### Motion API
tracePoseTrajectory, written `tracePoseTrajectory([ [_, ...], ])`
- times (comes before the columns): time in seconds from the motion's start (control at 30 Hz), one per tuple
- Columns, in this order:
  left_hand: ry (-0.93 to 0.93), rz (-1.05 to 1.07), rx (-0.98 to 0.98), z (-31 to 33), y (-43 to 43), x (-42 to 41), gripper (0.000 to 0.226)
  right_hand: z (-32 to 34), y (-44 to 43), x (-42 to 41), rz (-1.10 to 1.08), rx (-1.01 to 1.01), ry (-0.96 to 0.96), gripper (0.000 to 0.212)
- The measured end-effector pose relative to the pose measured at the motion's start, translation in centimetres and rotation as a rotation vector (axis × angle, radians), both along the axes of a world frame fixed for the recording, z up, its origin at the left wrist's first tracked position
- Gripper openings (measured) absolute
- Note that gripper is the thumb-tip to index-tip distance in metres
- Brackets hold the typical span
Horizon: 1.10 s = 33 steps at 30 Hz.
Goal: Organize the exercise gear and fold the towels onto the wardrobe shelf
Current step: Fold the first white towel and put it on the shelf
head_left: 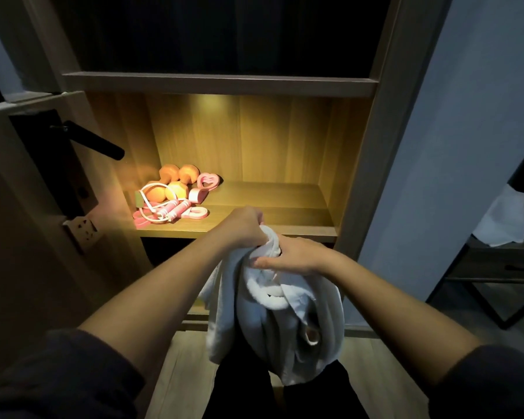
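White terry towel (285,328) is held before the lit wooden shelf's (270,204) front edge
It's gripped by left hand (245,226) and right hand (295,255); orange dumbbells (176,184) are piled near the shelf's left edge.

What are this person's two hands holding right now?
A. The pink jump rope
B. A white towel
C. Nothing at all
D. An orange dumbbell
B: the left hand and the right hand both grip the bunched white towel in front of the lit shelf, while the orange dumbbells and pink jump rope lie untouched on the shelf's left side.
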<state>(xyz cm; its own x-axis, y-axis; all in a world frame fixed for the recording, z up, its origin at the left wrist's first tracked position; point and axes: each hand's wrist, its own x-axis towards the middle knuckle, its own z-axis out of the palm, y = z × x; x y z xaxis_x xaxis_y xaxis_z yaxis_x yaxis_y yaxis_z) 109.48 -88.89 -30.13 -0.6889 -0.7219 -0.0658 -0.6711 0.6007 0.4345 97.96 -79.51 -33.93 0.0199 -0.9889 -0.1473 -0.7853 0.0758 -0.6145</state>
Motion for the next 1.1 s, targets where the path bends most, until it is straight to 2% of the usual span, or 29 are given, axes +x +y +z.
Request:
tracePoseTrajectory([
  [0.13, -0.040, -0.062, -0.012, -0.1, -0.1, -0.5, 0.013, -0.8, -0.4, 0.5, -0.162, 0.002, 0.129, 0.022],
  [0.23, 0.069, -0.133, -0.039, -0.8, -0.7, 0.2, 0.014, -1.0, -0.2, 0.7, -0.221, -0.063, 0.179, 0.024],
  [0.3, 0.279, -0.154, 0.008, -1.7, -1.0, 1.4, 0.011, -0.8, 0.2, 0.5, -0.280, -0.145, 0.220, 0.029],
  [0.37, 0.421, -0.160, 0.106, -3.2, -1.5, 3.0, 0.024, -0.5, 0.7, -0.3, -0.358, -0.226, 0.200, 0.042],
  [0.43, 0.351, -0.173, 0.184, -5.4, -2.1, 4.5, 0.032, 0.1, 1.1, -1.5, -0.445, -0.281, 0.156, 0.046],
  [0.53, 0.123, -0.112, 0.039, -9.9, -3.0, 6.4, 0.021, 0.9, 1.5, -3.1, -0.520, -0.336, 0.061, 0.036],
  [0.67, 0.189, 0.141, -0.072, -12.3, -3.1, 6.5, 0.017, 1.8, 1.7, -4.2, -0.579, -0.369, -0.015, 0.034],
  [0.77, 0.104, 0.235, -0.027, -12.2, -3.1, 6.6, 0.016, 1.7, 1.6, -4.8, -0.605, -0.363, -0.010, 0.037],
  [0.83, 0.113, 0.215, 0.142, -12.3, -3.2, 7.4, 0.019, 1.1, 1.7, -5.2, -0.627, -0.349, 0.007, 0.041],
  [0.97, 0.389, 0.251, 0.885, -12.5, -2.1, 9.9, 0.032, -0.5, 1.7, -5.8, -0.688, -0.306, 0.003, 0.044],
  [1.1, 0.588, 0.289, 1.247, -13.4, -1.9, 11.6, 0.055, -1.2, 1.5, -6.7, -0.763, -0.264, 0.004, 0.041],
])
